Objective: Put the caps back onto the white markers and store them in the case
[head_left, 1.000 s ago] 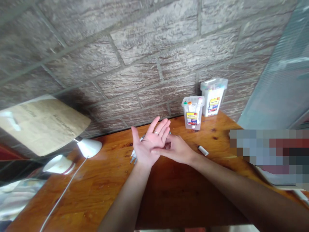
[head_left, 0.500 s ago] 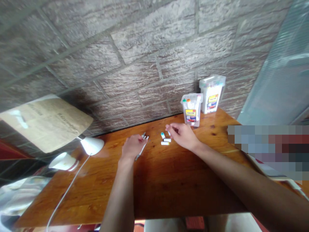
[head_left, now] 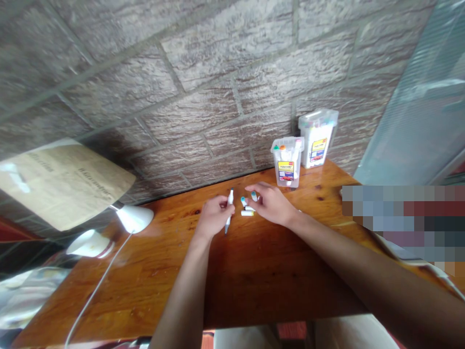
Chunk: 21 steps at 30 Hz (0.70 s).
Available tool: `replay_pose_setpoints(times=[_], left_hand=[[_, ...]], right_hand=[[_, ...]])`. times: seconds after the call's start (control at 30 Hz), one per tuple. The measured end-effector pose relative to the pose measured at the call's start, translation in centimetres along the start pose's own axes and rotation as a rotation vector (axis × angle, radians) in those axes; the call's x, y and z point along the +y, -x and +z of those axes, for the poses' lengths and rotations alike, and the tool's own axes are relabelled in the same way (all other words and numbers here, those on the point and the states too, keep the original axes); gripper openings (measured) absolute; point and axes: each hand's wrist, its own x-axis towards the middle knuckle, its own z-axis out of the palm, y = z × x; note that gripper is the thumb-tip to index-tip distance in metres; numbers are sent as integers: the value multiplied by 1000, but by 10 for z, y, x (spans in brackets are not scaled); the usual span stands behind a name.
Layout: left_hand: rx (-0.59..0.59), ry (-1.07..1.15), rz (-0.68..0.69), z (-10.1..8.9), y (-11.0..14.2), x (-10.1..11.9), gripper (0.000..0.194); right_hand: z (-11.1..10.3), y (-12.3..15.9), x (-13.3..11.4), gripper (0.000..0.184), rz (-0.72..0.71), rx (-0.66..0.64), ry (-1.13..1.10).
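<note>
A white double-ended marker with grey tips is held in my left hand, pinched between thumb and fingers and standing nearly lengthwise away from me. My right hand hovers palm down just to the right, thumb and index finger apart. Between its fingers and thumb shows a white cap with a teal end, seemingly on the table. Beside the right thumb lie another teal-ended cap and a white cap with a yellow end. One more white cap is partly covered by the thumb.
Two clear plastic boxes of markers stand at the back right: an open one and a fuller one behind it. On the left are a lamp with a paper shade, its white cord and a white cup. A brick-patterned wall rises behind.
My left hand has moved right and raised the marker more upright. My right hand has opened its pinch, and a teal-ended cap now shows by its fingers.
</note>
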Motion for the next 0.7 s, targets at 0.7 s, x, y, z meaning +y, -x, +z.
replay_pose_setpoints(times=[0.7], left_hand=[[-230, 1419, -241, 11, 0, 26, 28]], right_hand=[[7, 4, -8, 22, -23, -221, 109]])
